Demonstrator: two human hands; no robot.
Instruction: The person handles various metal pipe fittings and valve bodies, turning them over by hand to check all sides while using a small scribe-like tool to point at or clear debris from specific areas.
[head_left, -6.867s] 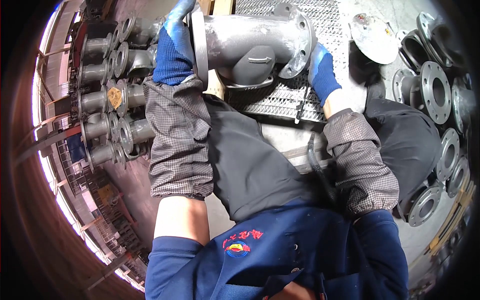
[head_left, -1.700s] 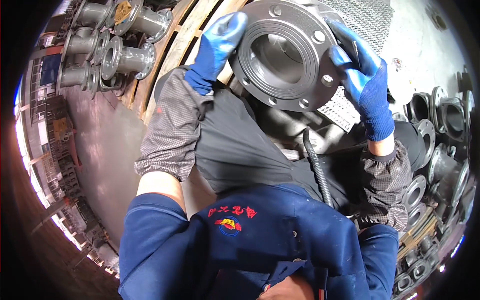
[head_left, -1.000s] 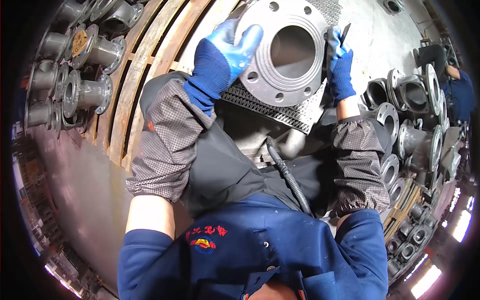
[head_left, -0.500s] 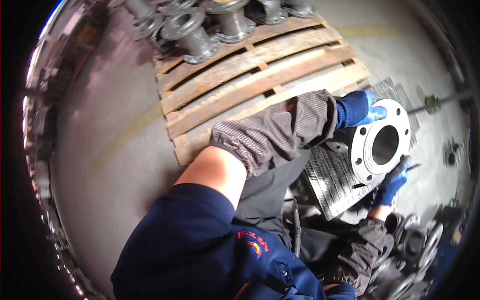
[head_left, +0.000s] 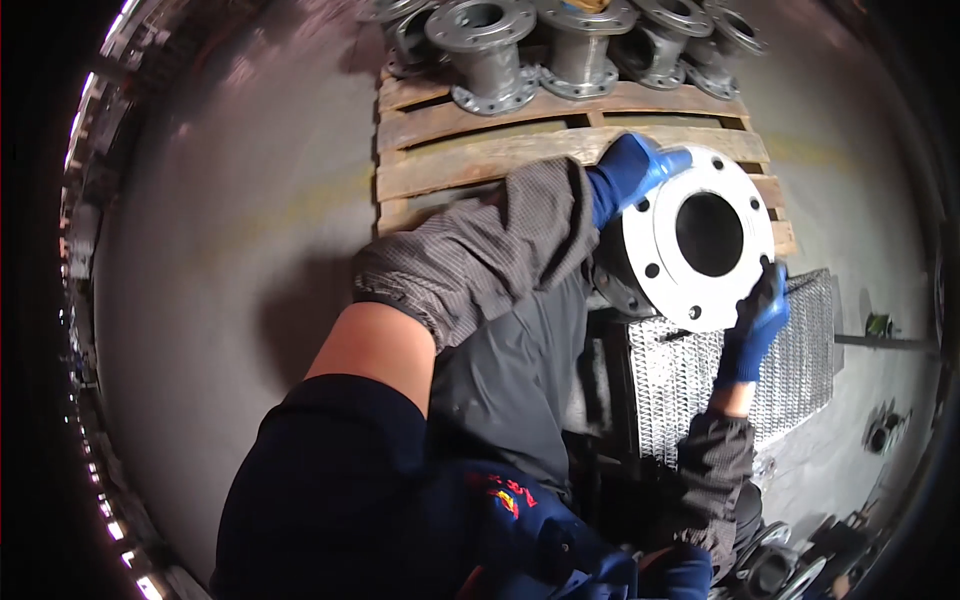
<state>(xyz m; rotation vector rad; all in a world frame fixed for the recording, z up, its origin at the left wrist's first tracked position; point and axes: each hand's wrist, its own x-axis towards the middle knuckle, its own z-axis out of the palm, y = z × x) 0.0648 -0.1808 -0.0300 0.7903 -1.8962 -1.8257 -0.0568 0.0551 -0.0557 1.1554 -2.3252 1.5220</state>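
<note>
A grey flanged pipe fitting with a bright, bare round flange face (head_left: 655,240) is raised in front of me, to the right. The flange has a wide dark bore and several bolt holes. My left hand (head_left: 645,172), in a blue glove, grips its upper left rim, with the thumb lying on the face. At the lower right rim my right hand (head_left: 760,310), also blue-gloved, is closed around the edge; its fingertips are partly hidden. Below the fitting is a metal plate (head_left: 800,370) with a raised pattern. Much of the pipe body is hidden behind the flange.
At the far side a wooden pallet (head_left: 440,172) carries several grey flanged fittings (head_left: 490,60), standing upright. More fittings (head_left: 770,575) are at the lower right. A thin bar (head_left: 890,343) extends right of the plate, and a small flanged part (head_left: 882,435) lies on the floor.
Both hands have moved the flanged fitting left and away from me, off the patterned plate toward the pallet. The view has turned, so the pallet now appears further right.
</note>
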